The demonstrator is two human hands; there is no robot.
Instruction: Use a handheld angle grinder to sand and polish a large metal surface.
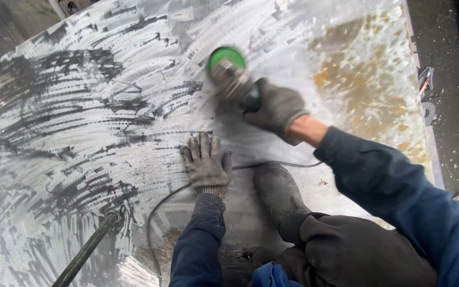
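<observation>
The green-guarded angle grinder (229, 72) is gripped by the gloved right hand (275, 108) and held against the far middle of the scuffed metal sheet (81, 117), while the left hand (206, 162) is pressed flat, fingers spread, apparently as a brace, beside the cable (158, 207).

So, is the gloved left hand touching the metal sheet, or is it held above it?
Touching. The head view shows the left hand lying flat, palm down with fingers spread, on the ground metal sheet, with no gap beneath it.
</observation>
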